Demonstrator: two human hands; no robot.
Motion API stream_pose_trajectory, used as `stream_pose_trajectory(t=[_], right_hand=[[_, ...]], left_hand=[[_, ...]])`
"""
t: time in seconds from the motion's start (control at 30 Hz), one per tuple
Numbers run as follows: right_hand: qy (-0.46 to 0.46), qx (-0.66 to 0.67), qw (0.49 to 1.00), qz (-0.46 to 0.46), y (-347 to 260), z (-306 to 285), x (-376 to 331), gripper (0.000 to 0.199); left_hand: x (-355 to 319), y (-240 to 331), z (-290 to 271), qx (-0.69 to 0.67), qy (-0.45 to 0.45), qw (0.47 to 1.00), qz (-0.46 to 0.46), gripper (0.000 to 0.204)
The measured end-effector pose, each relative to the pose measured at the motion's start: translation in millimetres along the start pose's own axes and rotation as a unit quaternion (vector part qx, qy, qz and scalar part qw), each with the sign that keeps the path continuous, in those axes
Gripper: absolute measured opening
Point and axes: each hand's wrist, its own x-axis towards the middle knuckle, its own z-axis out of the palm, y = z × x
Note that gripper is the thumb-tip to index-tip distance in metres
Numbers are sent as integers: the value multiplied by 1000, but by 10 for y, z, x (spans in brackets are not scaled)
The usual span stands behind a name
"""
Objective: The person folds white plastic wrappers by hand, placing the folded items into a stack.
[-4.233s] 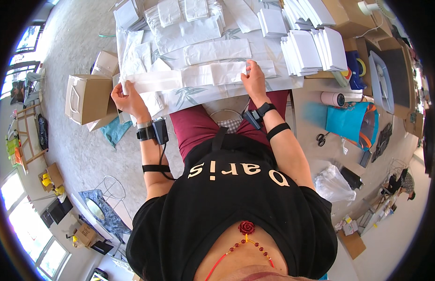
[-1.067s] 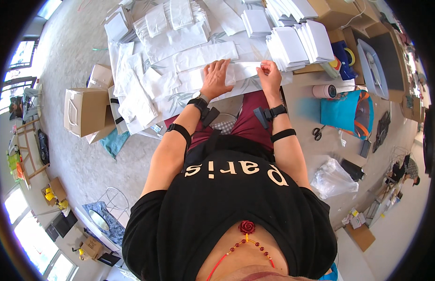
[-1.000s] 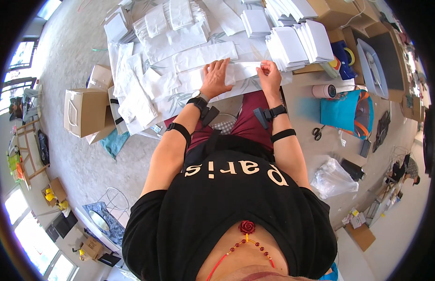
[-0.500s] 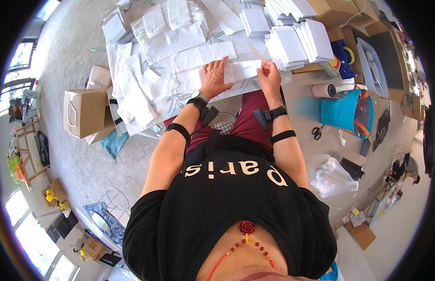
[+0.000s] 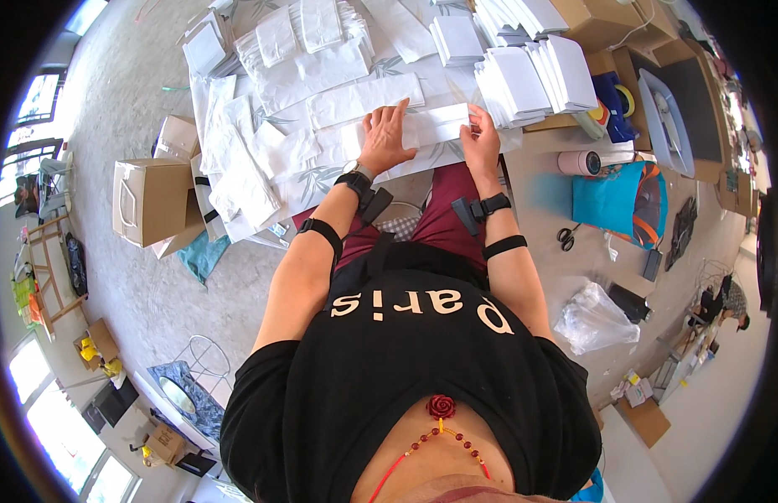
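Observation:
A long flat white strip (image 5: 431,127) lies along the near edge of the table; whether it is paper or plastic I cannot tell. My left hand (image 5: 384,144) rests on its left part, palm down with the fingers and thumb spread. At the strip's right end, my right hand (image 5: 482,138) is closed with the thumb and fingertips pinching the edge. Just beyond is another flat white piece (image 5: 343,102). Thin white plastic bags (image 5: 248,189) lie in a loose heap to the left, and a layered pile of white bags (image 5: 309,71) is farther back.
Stacks of folded white sheets (image 5: 513,84) stand at the table's right. A patterned cloth (image 5: 456,153) covers the table. Cardboard boxes (image 5: 148,201) sit on the floor at left. At right are a pink cylinder (image 5: 579,162), a turquoise bag (image 5: 615,201), scissors (image 5: 566,238) and a clear plastic bag (image 5: 597,318).
My right hand's fingers have shifted slightly at the strip's right end, and that edge shows a bit differently. The left hand stays in place.

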Motion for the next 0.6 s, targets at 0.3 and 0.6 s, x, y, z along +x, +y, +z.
stream_pose_trajectory(t=[0.3, 0.6], right_hand=[[-3, 13, 999, -51, -341, 119, -142, 46], [-134, 97, 979, -122, -609, 788, -443, 63]], left_hand=[[-166, 200, -29, -337, 58, 930, -133, 46], [-242, 355, -315, -547, 115, 789, -256, 41]])
